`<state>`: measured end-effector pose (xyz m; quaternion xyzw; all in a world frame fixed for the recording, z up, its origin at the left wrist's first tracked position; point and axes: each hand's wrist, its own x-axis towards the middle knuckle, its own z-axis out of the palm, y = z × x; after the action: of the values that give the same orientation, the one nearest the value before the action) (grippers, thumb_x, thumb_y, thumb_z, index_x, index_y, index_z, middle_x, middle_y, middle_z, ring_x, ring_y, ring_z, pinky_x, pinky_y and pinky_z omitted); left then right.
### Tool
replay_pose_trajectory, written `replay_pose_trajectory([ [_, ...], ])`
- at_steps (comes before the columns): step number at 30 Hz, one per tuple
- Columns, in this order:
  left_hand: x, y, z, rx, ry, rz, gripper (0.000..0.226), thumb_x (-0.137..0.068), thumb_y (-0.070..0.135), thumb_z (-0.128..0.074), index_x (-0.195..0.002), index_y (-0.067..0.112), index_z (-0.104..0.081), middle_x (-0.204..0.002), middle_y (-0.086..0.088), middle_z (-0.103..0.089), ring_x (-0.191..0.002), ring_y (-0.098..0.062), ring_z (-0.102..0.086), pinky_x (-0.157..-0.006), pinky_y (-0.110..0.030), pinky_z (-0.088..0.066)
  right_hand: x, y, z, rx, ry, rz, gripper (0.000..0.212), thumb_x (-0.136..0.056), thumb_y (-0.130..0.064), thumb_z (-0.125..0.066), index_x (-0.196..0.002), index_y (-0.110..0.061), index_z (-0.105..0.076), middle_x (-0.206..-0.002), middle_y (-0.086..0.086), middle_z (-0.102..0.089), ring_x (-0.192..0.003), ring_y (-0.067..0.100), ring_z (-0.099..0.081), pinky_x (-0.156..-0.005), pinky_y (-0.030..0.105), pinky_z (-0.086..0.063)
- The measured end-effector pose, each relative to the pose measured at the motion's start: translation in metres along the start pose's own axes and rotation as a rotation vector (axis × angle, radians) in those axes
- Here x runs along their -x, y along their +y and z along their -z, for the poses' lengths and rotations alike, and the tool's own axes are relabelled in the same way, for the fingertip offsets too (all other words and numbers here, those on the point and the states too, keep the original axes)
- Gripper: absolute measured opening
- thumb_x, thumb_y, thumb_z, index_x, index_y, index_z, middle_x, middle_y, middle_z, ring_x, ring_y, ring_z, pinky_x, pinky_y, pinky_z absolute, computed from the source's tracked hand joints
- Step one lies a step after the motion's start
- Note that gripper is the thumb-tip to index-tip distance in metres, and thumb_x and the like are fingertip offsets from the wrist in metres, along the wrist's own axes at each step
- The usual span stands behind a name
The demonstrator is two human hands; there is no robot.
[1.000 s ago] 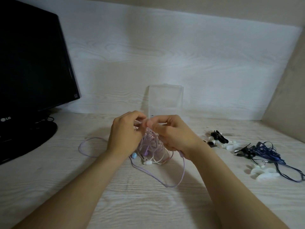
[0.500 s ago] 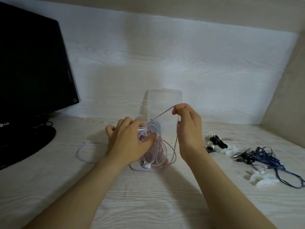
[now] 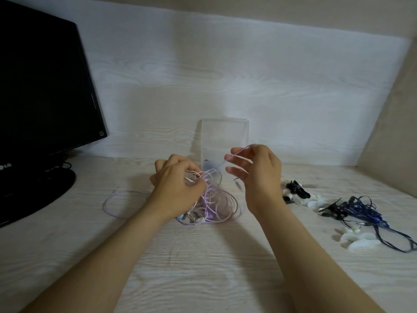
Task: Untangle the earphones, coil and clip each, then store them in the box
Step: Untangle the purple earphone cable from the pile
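Since a second ago the right hand (image 3: 259, 175) had moved up and away from the left hand (image 3: 178, 186), pulling one pink strand (image 3: 222, 162) out of the tangled earphones (image 3: 216, 199). Its thumb and first finger pinched that strand. The left hand's fingers gripped the tangle, which sat on the table (image 3: 203, 256) just in front of the clear box (image 3: 225, 136). This looked like the untangling step. Next, the strand would need a gentle pull, so no knot got tighter.
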<state>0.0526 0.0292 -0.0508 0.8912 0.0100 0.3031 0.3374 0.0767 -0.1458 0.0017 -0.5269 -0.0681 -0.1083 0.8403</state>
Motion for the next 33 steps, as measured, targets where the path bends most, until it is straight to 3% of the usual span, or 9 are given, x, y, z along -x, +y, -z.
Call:
replay_pose_trajectory([
  [4,0.0,0.001,0.001,-0.011,0.055,0.023,0.027,-0.076,0.044,-0.087,-0.084,0.032,-0.064,-0.115,0.019,-0.054,-0.115,-0.014,-0.036,-0.093,-0.034,-0.031,-0.001,0.001,-0.001,-0.057,-0.108,-0.058,0.021,-0.112,-0.015,-0.034,-0.099,-0.011,-0.05,-0.095,0.027,-0.076,-0.083,0.041,-0.077,-0.075,0.045,-0.064],
  [7,-0.001,-0.004,0.002,0.015,-0.006,0.101,0.039,-0.071,0.064,-0.073,-0.082,0.03,-0.056,-0.095,0.014,-0.064,-0.107,-0.018,-0.052,-0.092,-0.041,-0.041,-0.001,0.001,-0.003,-0.114,-0.149,-0.073,0.019,-0.112,-0.013,-0.033,-0.099,-0.011,-0.048,-0.086,0.026,-0.074,-0.085,0.043,-0.076,-0.078,0.045,-0.064],
  [9,0.0,-0.006,0.001,-0.055,-0.08,0.133,0.047,-0.069,0.076,-0.062,-0.086,0.034,-0.049,-0.093,0.01,-0.063,-0.104,-0.02,-0.051,-0.086,-0.041,-0.032,-0.002,0.001,-0.003,-0.156,-0.15,-0.057,0.018,-0.11,-0.01,-0.034,-0.098,-0.011,-0.048,-0.074,0.021,-0.068,-0.084,0.041,-0.075,-0.082,0.046,-0.064],
  [13,0.003,-0.003,0.003,-0.19,-0.176,0.1,0.043,-0.079,0.078,-0.055,-0.101,0.042,-0.054,-0.101,0.013,-0.06,-0.116,-0.022,-0.04,-0.089,-0.042,-0.025,-0.004,0.001,-0.001,-0.116,-0.103,0.078,0.021,-0.111,-0.011,-0.034,-0.097,-0.012,-0.049,-0.072,0.017,-0.062,-0.086,0.035,-0.073,-0.086,0.045,-0.063],
  [17,-0.001,0.003,0.007,-0.261,-0.149,0.16,0.059,-0.064,0.09,-0.054,-0.087,0.036,-0.061,-0.109,0.006,-0.043,-0.114,-0.023,-0.035,-0.09,-0.042,-0.026,-0.004,0.008,-0.003,0.08,-0.095,0.326,0.021,-0.113,-0.017,-0.034,-0.098,-0.014,-0.049,-0.078,0.014,-0.057,-0.089,0.034,-0.07,-0.089,0.041,-0.062],
  [21,-0.003,-0.002,0.009,-0.322,-0.005,0.073,0.058,-0.063,0.081,-0.069,-0.087,0.032,-0.049,-0.113,0.005,-0.036,-0.11,-0.023,-0.033,-0.091,-0.041,-0.025,0.002,0.015,-0.006,0.241,-0.123,0.408,0.013,-0.106,-0.014,-0.051,-0.098,-0.023,-0.044,-0.075,-0.009,-0.049,-0.071,0.024,-0.054,-0.067,0.032,-0.052],
  [26,-0.003,-0.01,0.01,-0.221,0.209,-0.134,0.042,-0.07,0.061,-0.065,-0.083,0.026,-0.046,-0.092,0.007,-0.052,-0.092,-0.025,-0.052,-0.082,-0.041,-0.035,0.002,0.017,0.002,0.4,-0.17,0.305,0.026,-0.095,-0.001,-0.055,-0.107,-0.021,-0.045,-0.056,-0.004,-0.036,-0.049,0.015,-0.031,-0.046,0.028,-0.03],
  [29,0.0,-0.008,0.013,-0.055,0.231,-0.176,0.039,-0.082,0.042,-0.076,-0.086,0.021,-0.044,-0.072,0.006,-0.053,-0.065,-0.025,-0.054,-0.061,-0.034,-0.034,-0.001,0.026,0.003,0.712,-0.232,0.417,0.016,-0.095,-0.007,-0.056,-0.1,-0.021,-0.063,-0.046,-0.008,-0.043,-0.042,0.01,-0.035,-0.047,0.027,-0.033],
  [33,0.0,-0.007,0.012,-0.034,0.215,-0.193,0.028,-0.086,0.017,-0.076,-0.105,0.024,-0.057,-0.08,0.014,-0.063,-0.067,-0.014,-0.059,-0.067,-0.032,-0.045,-0.002,0.034,0.003,1.04,-0.298,0.464,0.023,-0.097,-0.024,-0.048,-0.086,-0.02,-0.068,-0.061,-0.006,-0.062,-0.058,0.016,-0.058,-0.06,0.043,-0.053],
])
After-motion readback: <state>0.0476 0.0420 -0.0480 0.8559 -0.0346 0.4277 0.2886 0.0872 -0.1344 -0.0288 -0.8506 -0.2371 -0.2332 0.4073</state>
